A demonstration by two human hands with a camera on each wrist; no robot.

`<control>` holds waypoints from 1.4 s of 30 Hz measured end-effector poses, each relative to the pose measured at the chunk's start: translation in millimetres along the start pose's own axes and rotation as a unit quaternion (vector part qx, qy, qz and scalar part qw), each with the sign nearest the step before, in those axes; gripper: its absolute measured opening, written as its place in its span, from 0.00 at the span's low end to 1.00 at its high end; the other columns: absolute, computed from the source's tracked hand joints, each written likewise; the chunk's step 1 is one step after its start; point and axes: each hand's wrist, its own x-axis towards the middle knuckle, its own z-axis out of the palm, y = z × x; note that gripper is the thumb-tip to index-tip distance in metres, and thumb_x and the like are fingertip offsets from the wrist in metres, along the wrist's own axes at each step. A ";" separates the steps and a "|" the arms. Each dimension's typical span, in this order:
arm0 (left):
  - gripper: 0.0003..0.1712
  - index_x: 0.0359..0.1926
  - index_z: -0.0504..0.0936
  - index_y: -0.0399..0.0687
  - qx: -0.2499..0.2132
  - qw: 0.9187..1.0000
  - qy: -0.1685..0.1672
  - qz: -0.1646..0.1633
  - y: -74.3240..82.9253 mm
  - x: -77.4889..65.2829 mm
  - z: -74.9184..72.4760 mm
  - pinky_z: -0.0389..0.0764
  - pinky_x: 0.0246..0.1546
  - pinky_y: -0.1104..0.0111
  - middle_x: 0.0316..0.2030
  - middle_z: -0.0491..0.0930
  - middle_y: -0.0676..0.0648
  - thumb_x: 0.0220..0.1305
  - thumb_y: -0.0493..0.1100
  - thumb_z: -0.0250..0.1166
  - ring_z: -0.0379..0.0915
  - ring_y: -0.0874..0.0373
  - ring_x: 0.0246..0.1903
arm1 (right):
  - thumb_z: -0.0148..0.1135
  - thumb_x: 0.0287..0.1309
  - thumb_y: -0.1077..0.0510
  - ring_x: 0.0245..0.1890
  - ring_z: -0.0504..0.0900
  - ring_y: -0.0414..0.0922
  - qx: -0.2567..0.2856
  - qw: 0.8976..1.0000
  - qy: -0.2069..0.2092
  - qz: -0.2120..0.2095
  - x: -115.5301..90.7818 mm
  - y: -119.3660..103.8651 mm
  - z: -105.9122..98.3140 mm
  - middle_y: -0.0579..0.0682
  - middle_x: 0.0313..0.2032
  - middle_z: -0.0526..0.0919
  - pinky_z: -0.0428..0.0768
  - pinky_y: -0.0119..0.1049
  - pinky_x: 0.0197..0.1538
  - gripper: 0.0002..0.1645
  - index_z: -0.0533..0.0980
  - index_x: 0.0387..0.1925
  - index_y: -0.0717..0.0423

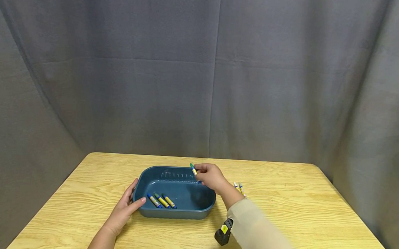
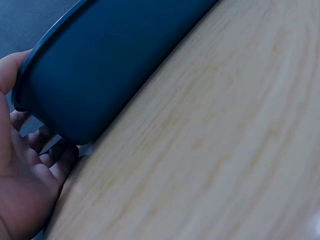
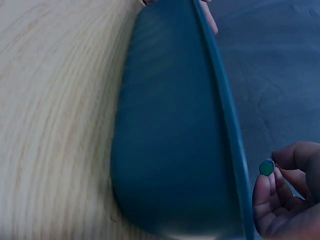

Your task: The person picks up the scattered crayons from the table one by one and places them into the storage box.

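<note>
The right hand's fingers (image 1: 211, 176) pinch a crayon (image 1: 194, 170) between thumb and fingertips, its green end tipped up; in the right wrist view that end shows as a green hexagon. The right hand and its crayon are at the far-right corner of the tray (image 1: 175, 214), above its rim. The left hand (image 1: 123, 212) grips the tray's left end, thumb over the rim toward the near-left corner, the other fingers spread along the outer wall.

Three crayons are in the tray: a blue-tipped one (image 1: 154, 200), a green-tipped one (image 1: 161, 200) and a dark-tipped one (image 1: 169, 200). They lie slanted, side by side and slightly apart, near the tray's near-left corner; the rest of its visible floor is bare.

On the table (image 1: 316, 207), right of the tray, lie two pale-tipped crayons (image 1: 242, 189), partly hidden by the right forearm. So the work looks about half done: three in, one in hand, two outside. Whether the arm hides more, I cannot tell.

The tray stands left of the table's middle, nearer its far edge. A grey curtain (image 1: 154, 81) hangs behind.
</note>
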 end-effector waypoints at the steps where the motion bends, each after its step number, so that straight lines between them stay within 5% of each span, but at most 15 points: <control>1: 0.45 0.79 0.41 0.53 0.000 1.000 0.000 -0.001 0.2 -0.1 -0.1 0.62 0.48 0.90 0.76 0.48 0.35 0.70 0.43 0.57 0.46 0.38 0.75 | 0.59 0.59 0.69 0.31 0.75 0.41 -0.002 1.000 -0.002 0.000 0.3 -0.2 2.2 0.52 0.35 0.78 0.77 0.30 0.32 0.23 0.77 0.58 0.65; 15: 0.45 0.79 0.42 0.53 0.003 1.000 0.003 0.006 0.0 -1.2 -0.1 0.62 0.49 0.90 0.76 0.48 0.36 0.69 0.44 0.58 0.47 0.38 0.74 | 0.59 0.60 0.67 0.30 0.75 0.42 -0.026 0.997 -0.062 -0.022 -5.6 0.0 33.6 0.51 0.33 0.79 0.78 0.36 0.33 0.24 0.76 0.59 0.65; 31: 0.45 0.79 0.41 0.55 0.004 1.000 0.001 0.000 -1.1 -0.3 -0.8 0.61 0.49 0.90 0.77 0.47 0.37 0.70 0.44 0.58 0.45 0.39 0.75 | 0.61 0.58 0.70 0.21 0.67 0.38 -0.080 0.989 -0.127 -0.015 -9.6 1.6 62.9 0.50 0.29 0.78 0.69 0.29 0.27 0.21 0.78 0.55 0.66; 37: 0.45 0.79 0.41 0.54 -0.003 1.000 0.000 0.003 -1.1 -0.5 -0.2 0.61 0.48 0.91 0.77 0.47 0.37 0.70 0.43 0.57 0.45 0.39 0.75 | 0.62 0.58 0.69 0.37 0.81 0.44 -0.126 0.981 -0.143 -0.021 -10.4 2.2 66.2 0.59 0.50 0.84 0.76 0.32 0.33 0.20 0.79 0.53 0.65; 42: 0.45 0.79 0.41 0.54 -0.004 1.000 0.000 0.003 -0.4 -1.0 -0.1 0.61 0.48 0.91 0.76 0.47 0.36 0.70 0.43 0.57 0.45 0.39 0.75 | 0.63 0.58 0.70 0.45 0.83 0.51 -0.145 0.978 -0.150 -0.015 -9.2 3.3 70.1 0.60 0.48 0.85 0.78 0.35 0.36 0.19 0.80 0.52 0.64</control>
